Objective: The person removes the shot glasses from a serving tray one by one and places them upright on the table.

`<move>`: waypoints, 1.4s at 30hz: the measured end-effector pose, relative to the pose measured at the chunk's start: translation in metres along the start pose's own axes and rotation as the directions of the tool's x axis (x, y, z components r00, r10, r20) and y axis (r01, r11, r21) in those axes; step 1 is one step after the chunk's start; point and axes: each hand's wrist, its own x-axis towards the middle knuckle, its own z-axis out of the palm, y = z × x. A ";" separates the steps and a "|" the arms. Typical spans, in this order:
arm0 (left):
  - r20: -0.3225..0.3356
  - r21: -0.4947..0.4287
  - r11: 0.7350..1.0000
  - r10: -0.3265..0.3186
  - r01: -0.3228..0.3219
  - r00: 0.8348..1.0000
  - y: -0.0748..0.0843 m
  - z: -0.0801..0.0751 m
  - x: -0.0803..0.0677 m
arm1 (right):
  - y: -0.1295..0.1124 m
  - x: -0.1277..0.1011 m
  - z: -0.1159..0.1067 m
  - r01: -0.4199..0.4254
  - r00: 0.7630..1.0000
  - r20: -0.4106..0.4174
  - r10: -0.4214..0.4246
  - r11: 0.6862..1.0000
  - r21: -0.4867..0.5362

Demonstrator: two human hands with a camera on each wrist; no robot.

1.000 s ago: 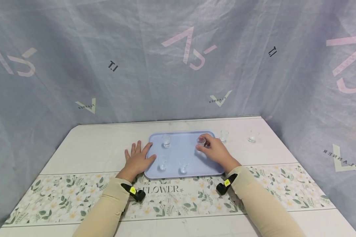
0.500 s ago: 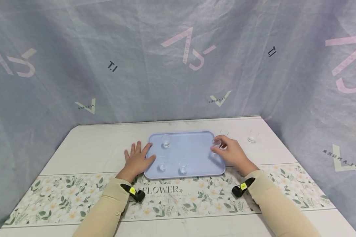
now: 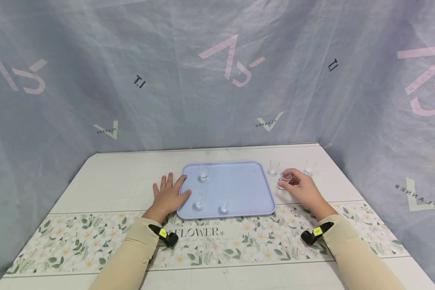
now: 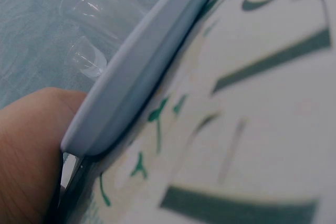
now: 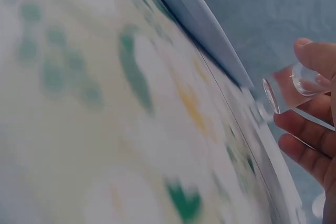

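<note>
In the head view, the right hand (image 3: 304,189) holds a small clear glass (image 3: 284,180) just beside the right edge of the tray (image 3: 239,189), above the bare desk (image 3: 123,181). The grip is closed around the glass, fingers curled at its side. Two more glasses stand on the desk near the far right corner, one (image 3: 273,167) close to the tray and one (image 3: 309,166) further right. The left hand (image 3: 168,195) lies flat with straight fingers on the desk, touching the left edge of the tray. Three glasses stand on the tray: one (image 3: 203,172) near its far left corner and two, (image 3: 198,199) and (image 3: 224,203), along its near edge.

In the left wrist view, the palm (image 4: 26,150) is against the tray rim (image 4: 142,77), and two glasses (image 4: 89,9) appear behind it, blurred.

In the right wrist view, the fingers (image 5: 302,145) and thumb pinch the glass (image 5: 289,90), which looks tilted here; the picture is blurred.

I judge the glass is light, stiff, smooth and fragile, so it may slip. It is best taken around the side wall, near the thick bottom, with gentle pressure.
</note>
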 end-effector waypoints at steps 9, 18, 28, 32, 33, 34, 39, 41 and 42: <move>0.000 0.002 1.000 0.014 -0.014 1.000 -0.002 -0.002 0.003 | 0.023 -0.008 -0.019 -0.098 0.995 0.007 0.098 0.990 0.099; 0.007 0.003 1.000 0.006 -0.007 1.000 -0.003 -0.002 0.004 | 0.034 -0.009 -0.024 -0.096 0.995 -0.020 0.098 0.988 0.117; 0.010 0.005 1.000 0.010 -0.010 1.000 -0.001 -0.005 0.003 | 0.044 -0.015 -0.037 -0.109 0.991 -0.083 0.108 0.994 -0.009; 0.018 -0.006 1.000 0.007 -0.007 1.000 -0.001 -0.004 0.004 | 0.050 -0.017 -0.042 -0.116 0.987 -0.114 0.110 0.992 -0.054; 0.019 -0.008 1.000 0.006 -0.006 1.000 -0.001 -0.004 0.004 | 0.050 -0.018 -0.043 -0.125 0.986 -0.118 0.117 0.991 -0.056; 0.020 -0.012 1.000 0.005 -0.005 1.000 -0.001 -0.004 0.004 | 0.050 -0.018 -0.044 -0.133 0.985 -0.121 0.125 0.989 -0.061; 0.016 -0.010 1.000 0.005 -0.005 1.000 -0.003 -0.002 0.003 | 0.053 -0.021 -0.050 -0.167 0.979 -0.135 0.152 0.980 -0.107; 0.020 -0.004 1.000 0.002 -0.002 1.000 -0.004 0.000 0.003 | 0.057 -0.022 -0.052 -0.178 0.976 -0.151 0.159 0.976 -0.123; 0.019 -0.005 1.000 0.003 -0.003 1.000 -0.005 0.001 0.003 | 0.058 -0.023 -0.053 -0.187 0.973 -0.160 0.166 0.974 -0.129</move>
